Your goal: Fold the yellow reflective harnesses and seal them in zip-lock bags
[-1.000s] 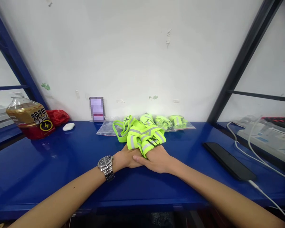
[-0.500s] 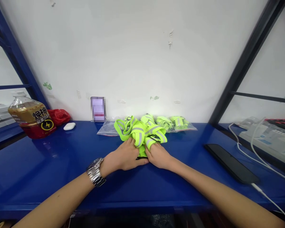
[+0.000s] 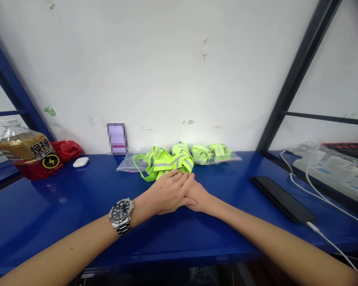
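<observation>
One bare left hand point(image 3: 168, 192) overlaps the bare right hand point(image 3: 200, 197) at lower centre, beside neon-yellow, grey-striped fabric straps point(image 3: 170, 163); whether the fingers point(image 3: 179, 178) grip anything is hidden.

Even, fairly bright light covers the white wall point(image 3: 155, 71), with soft reflections on the blue table point(image 3: 89, 198). Wide-angle distortion slants the dark post point(image 3: 295, 79); the purple screen point(image 3: 117, 137) is pixelated.

There are two hands point(image 3: 170, 192) point(image 3: 200, 198), one wristwatch point(image 3: 121, 211) and one bottle point(image 3: 28, 151).
</observation>
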Tool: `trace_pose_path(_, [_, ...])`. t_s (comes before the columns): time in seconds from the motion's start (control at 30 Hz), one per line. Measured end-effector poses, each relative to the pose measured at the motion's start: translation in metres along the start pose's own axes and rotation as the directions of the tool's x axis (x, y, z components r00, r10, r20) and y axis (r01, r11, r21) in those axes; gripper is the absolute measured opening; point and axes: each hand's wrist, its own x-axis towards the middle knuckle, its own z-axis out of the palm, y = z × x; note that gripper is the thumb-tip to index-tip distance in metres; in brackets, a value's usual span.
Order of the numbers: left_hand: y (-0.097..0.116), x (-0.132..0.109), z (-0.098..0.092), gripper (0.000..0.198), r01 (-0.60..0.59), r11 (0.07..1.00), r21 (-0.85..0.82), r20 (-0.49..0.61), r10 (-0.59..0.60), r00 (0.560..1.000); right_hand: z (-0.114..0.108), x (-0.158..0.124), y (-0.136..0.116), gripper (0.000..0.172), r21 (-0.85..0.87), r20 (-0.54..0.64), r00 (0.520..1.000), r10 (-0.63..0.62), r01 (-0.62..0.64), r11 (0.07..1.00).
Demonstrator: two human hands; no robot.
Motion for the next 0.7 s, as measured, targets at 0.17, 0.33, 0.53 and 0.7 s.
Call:
trace_pose_path(0.17, [-0.007, -0.040, 0.002, 0.056, 0.105, 0.992, 0.076, 0.034, -0.108, 0.994, -0.011, 0.000, -0.008, 0.026, -0.344, 0.184, 0.982, -0.052, 0.114, 0.932])
trace_pose_path(0.33, [-0.012, -0.051, 0.004, 0.057, 0.138, 0.990, 0.031, 0.039, -0.140, 0.989, -0.013, -0.001, -0.011, 0.021, -0.343, 0.211, 0.968, -0.134, 0.202, 0.917])
trace_pose_path(0.53, [-0.018, -0.047, 0.004, 0.053, 0.133, 0.991, 0.017, 0.051, -0.134, 0.990, -0.025, -0.001, -0.018, 0.029, -0.127, 0.278, 0.953, -0.123, 0.163, 0.978])
trace_pose_path(0.7, [-0.018, -0.047, 0.003, 0.052, 0.141, 0.989, 0.052, 0.071, -0.145, 0.987, -0.045, -0.002, -0.015, 0.066, 0.007, 0.435, 0.890, -0.137, 0.148, 0.989])
